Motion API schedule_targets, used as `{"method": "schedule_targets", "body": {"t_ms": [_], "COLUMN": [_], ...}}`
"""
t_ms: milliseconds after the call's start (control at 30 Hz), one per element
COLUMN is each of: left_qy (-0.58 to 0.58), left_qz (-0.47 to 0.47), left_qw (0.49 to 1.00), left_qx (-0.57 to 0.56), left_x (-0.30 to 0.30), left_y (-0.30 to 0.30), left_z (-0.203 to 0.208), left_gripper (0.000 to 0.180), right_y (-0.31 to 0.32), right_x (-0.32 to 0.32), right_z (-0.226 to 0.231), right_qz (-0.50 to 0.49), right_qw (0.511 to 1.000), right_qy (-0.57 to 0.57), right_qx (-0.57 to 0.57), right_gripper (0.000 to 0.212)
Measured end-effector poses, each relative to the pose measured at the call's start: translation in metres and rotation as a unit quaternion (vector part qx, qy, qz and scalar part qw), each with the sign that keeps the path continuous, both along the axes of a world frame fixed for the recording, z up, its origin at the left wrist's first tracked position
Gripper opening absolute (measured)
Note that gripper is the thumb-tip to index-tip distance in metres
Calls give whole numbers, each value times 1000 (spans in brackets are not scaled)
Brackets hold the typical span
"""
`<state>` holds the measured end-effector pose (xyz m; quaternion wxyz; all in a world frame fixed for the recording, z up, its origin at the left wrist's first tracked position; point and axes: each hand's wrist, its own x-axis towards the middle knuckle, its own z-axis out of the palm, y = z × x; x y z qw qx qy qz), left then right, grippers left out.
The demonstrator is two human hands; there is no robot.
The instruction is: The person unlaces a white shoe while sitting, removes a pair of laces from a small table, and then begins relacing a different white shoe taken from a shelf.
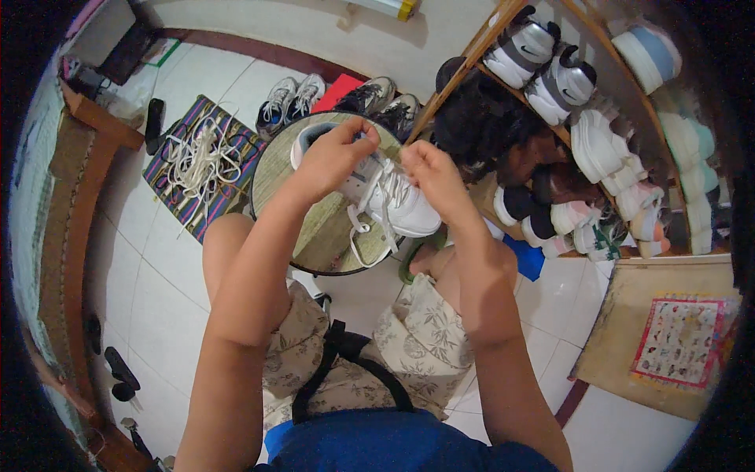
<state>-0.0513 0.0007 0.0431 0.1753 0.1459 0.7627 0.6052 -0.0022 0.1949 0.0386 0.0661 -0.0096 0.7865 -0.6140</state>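
A white sneaker (407, 211) with a blue-grey lining lies on a round wood-grain table (314, 228) between my knees, its toe pointing to the lower right. The white shoelace (363, 228) is partly threaded, and a loose length of it hangs in loops over the side onto the tabletop. My left hand (340, 157) is closed in a pinch above the shoe's opening. On the other side of the tongue, my right hand (435, 179) also pinches. Both seem to hold thin parts of the shoelace, mostly hidden by the fingers.
A striped mat (179, 187) with a heap of white laces (206, 160) lies on the floor at left. Worn sneakers (281, 102) stand beyond the table. At right, a wooden rack (472, 59) holds several shoes. A green slipper (406, 267) is by my right leg.
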Motion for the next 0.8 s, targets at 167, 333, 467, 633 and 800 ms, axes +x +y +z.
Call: {"method": "schedule_targets", "body": {"t_ms": [167,333,467,633,800], "left_qy": [-48,-46,-85,-70,-47], "left_qz": [-11,4,49,71,78], "left_qw": [999,998,993,994,995], "left_qx": [6,31,60,32,39], "left_x": [-1,1,1,3,4], "left_y": [-3,-4,-2,3,-1], "left_z": [3,6,7,4,-5], "left_gripper": [17,21,20,21,22], "right_y": [-23,-33,-34,-24,-41], "right_x": [4,8,14,9,10], "right_z": [0,3,8,0,-2], "right_qz": [-59,-57,-91,-80,-106], "right_qw": [988,994,973,976,949], "right_qy": [59,62,-13,-19,206], "right_qx": [126,64,-213,-201,212], "right_gripper": [28,18,12,17,29]}}
